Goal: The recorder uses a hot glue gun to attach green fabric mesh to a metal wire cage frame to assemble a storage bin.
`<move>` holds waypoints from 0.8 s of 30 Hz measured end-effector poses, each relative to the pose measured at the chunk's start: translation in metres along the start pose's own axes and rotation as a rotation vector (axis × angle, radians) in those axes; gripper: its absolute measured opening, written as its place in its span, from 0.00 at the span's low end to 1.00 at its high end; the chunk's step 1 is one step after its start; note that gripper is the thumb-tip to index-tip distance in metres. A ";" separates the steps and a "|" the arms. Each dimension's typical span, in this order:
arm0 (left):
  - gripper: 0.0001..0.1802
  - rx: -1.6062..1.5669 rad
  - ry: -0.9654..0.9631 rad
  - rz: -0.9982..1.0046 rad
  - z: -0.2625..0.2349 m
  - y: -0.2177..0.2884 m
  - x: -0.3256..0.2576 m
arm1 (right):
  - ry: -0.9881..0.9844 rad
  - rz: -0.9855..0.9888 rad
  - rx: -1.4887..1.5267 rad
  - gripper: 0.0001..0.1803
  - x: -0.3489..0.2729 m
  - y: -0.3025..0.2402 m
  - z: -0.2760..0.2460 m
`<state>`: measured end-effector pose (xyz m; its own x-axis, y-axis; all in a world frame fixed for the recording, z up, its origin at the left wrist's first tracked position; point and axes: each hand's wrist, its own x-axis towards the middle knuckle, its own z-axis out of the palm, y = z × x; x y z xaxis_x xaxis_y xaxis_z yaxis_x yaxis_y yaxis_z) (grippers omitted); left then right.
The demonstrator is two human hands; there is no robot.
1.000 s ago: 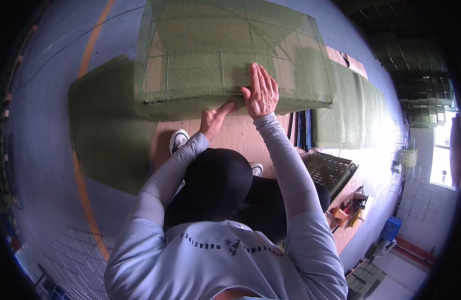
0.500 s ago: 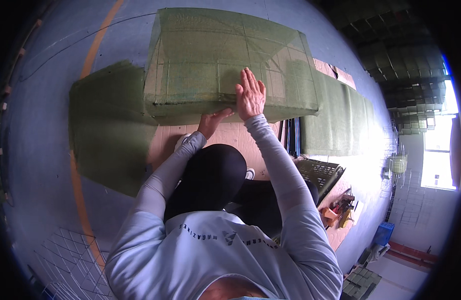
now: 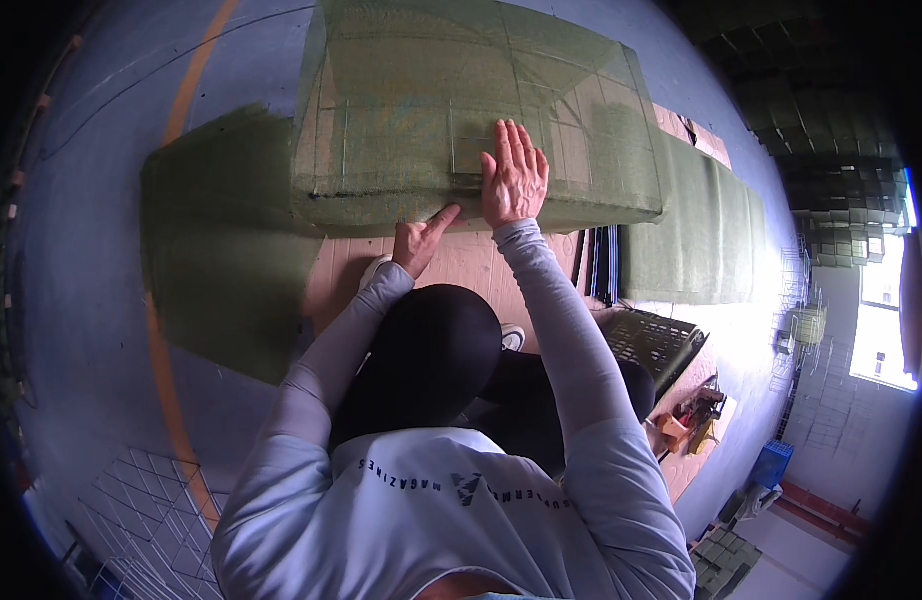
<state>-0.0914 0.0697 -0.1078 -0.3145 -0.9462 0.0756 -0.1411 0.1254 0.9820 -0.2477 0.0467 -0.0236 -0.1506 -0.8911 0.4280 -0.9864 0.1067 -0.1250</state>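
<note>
Here, seen from above, a person crouches on a wooden board [image 3: 461, 265] laid on a blue-grey floor [image 3: 101, 260]. The right hand [image 3: 513, 178] lies flat, palm down and fingers spread, on the near part of a box-shaped wire frame wrapped in green mesh [image 3: 421, 110]; it presses on the covering and grasps nothing. The left hand [image 3: 419, 240] is just below the frame's near edge, loosely curled with the index finger extended, its tip touching the lower rim of the mesh; whether anything is pinched between its other fingers cannot be told.

The covered frame stands directly ahead of the person, spanning the far end of the board, and the wire grid shows through the mesh. A loose sheet of the same green mesh [image 3: 221, 270] lies flat on the floor to the left, partly under the frame. A second strip of green mesh [image 3: 701, 230] stretches to the right of the frame. A bundle of dark rods [image 3: 603, 262] lies on the board between the frame and that strip. A dark wire grid panel [image 3: 656, 345] rests near the person's right elbow, and small tools [image 3: 693, 415] lie just beyond it. A white wire rack [image 3: 141, 500] stands at lower left. An orange painted line [image 3: 166, 370] runs along the floor on the left.
</note>
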 end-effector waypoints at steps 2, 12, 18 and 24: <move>0.16 -0.256 0.006 -0.113 -0.005 0.023 0.004 | 0.024 -0.010 -0.005 0.28 0.000 0.000 0.002; 0.17 -0.261 -0.039 -0.132 -0.007 0.015 0.008 | 0.024 -0.021 -0.025 0.27 -0.001 -0.002 0.000; 0.18 -0.347 0.054 -0.058 -0.026 0.010 0.004 | 0.083 -0.009 0.128 0.27 0.004 -0.031 -0.002; 0.18 -0.262 0.115 -0.071 -0.027 0.027 -0.003 | 0.049 0.058 0.164 0.29 0.000 -0.046 0.003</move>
<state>-0.0686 0.0676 -0.0766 -0.2021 -0.9793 0.0099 0.0930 -0.0092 0.9956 -0.2018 0.0406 -0.0202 -0.2135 -0.8626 0.4587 -0.9526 0.0797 -0.2934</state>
